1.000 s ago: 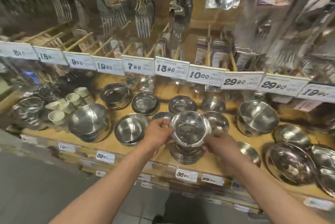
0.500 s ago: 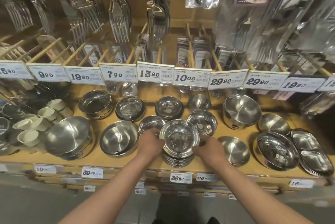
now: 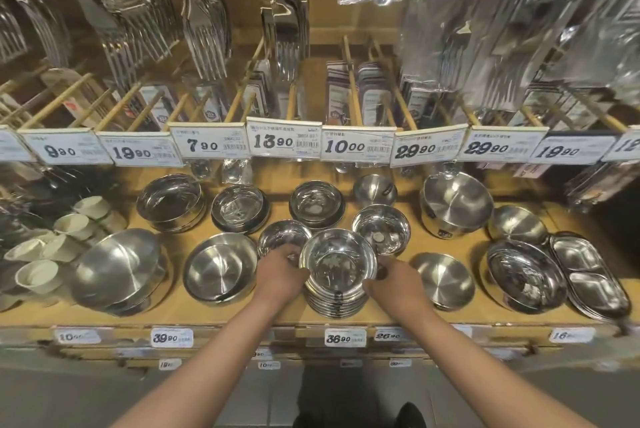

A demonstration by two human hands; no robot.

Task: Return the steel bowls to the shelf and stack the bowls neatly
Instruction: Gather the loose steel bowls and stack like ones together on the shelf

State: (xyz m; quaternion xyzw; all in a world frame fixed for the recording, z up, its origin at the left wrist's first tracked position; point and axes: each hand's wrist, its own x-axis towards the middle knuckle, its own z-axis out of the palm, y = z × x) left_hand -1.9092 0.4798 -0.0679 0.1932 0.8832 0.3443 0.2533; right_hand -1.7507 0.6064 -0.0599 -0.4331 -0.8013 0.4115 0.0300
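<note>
gripping the top steel bowl (image 3: pixel 337 263) by its rim, left hand (image 3: pixel 281 273) and right hand (image 3: pixel 398 280) curl round opposite sides; it sits on the bowl stack (image 3: pixel 334 304) on the wooden shelf (image 3: pixel 277 315).

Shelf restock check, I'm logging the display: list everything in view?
bowl stack: one, steel, front centre of shelf, gripped by both hands
other bowls: a dozen or so, steel, across the shelf
divided trays: one stack, steel, far right
cups: several, cream, far left
price tags: white, rail above
forks: packaged, hanging above
left hand: on the stack's left
right hand: on its right
</note>
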